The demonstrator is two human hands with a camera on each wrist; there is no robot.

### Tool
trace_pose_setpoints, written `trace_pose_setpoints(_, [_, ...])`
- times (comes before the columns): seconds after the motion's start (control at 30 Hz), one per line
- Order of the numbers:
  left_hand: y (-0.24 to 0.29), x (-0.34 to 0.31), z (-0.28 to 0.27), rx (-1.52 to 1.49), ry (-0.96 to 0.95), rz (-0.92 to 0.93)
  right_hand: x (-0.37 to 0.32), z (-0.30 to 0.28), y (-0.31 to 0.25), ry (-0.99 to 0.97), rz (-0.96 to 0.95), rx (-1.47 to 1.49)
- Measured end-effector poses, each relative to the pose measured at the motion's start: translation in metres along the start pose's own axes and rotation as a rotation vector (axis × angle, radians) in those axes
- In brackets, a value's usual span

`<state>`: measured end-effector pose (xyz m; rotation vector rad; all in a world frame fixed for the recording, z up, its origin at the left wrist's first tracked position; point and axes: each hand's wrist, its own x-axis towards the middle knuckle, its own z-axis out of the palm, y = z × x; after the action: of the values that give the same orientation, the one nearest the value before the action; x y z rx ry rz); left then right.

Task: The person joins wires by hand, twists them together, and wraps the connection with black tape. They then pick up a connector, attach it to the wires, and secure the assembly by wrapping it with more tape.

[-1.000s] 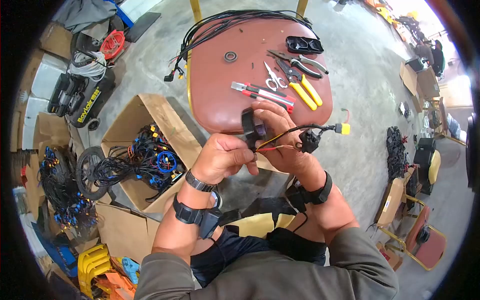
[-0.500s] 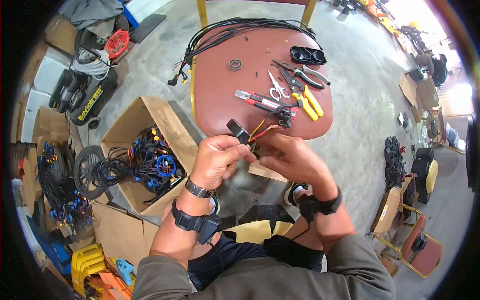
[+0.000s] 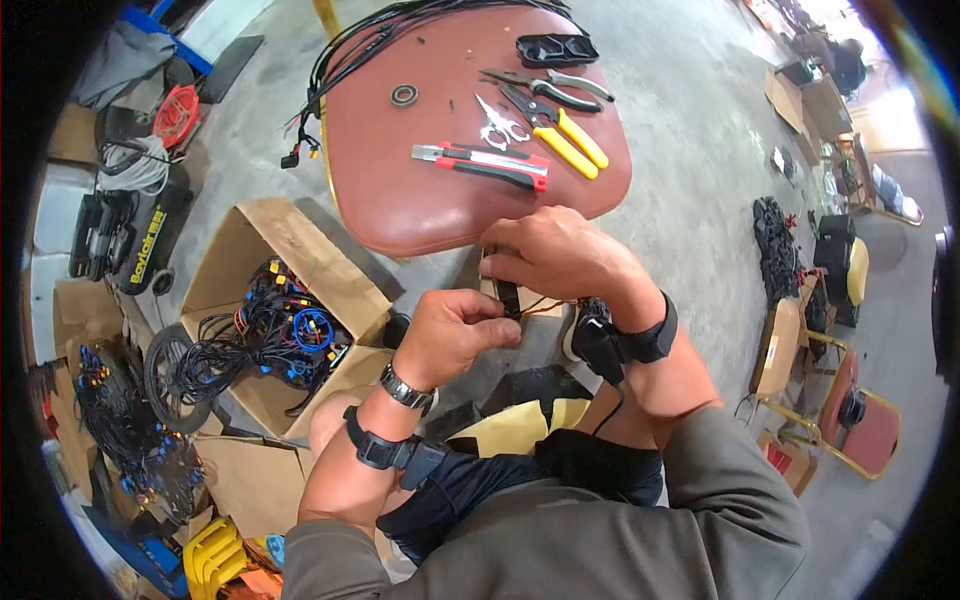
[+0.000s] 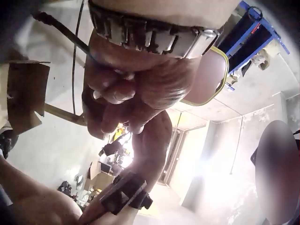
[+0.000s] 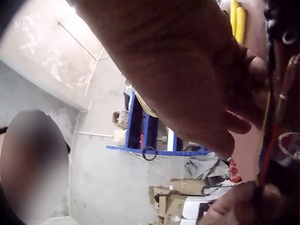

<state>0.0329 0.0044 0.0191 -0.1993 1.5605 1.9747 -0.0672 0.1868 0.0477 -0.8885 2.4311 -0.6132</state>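
Note:
Between the two hands, in front of the chair, hangs a narrow-looking black part (image 3: 508,297) with thin wires (image 3: 542,304) trailing to the right. My left hand (image 3: 452,338) pinches the wires at the lower end of that part, thumb against finger. Red, yellow and black wires (image 5: 268,145) run upward from these fingertips in the right wrist view. My right hand (image 3: 563,258) comes over from above, thumb and fingers curled at the part's upper end, hiding much of it. The left wrist view shows the left hand (image 4: 122,89) with its fingers curled in.
On the red chair seat (image 3: 385,190) lie a utility knife (image 3: 480,164), scissors (image 3: 497,125), yellow-handled pliers (image 3: 560,130), grey-handled pliers (image 3: 550,90), a bearing (image 3: 404,95), a black tray (image 3: 557,50) and black cables (image 3: 400,25). A cardboard box (image 3: 330,265) of wire bundles stands left.
The right hand has left the loose connector end and come over the black part's top. The part now stands upright lower between the hands. The head view has shifted, with the chair further left.

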Motion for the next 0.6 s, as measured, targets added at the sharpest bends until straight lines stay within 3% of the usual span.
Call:
trace_pose_setpoints(0.2, [-0.034, -0.003, -0.004, 0.052, 0.048, 0.113, 0.004, 0.031, 0.011, -0.101, -0.051, 0.301])
trace_pose_setpoints(0.4, [-0.029, -0.016, 0.0, 0.048, 0.107, -0.105, 0.005, 0.04, 0.009, -0.108, 0.022, 0.706])
trace_pose_setpoints(0.6, [-0.045, -0.02, -0.003, -0.201, 0.128, -0.161, -0.002, 0.042, 0.001, -0.063, -0.006, 0.969])
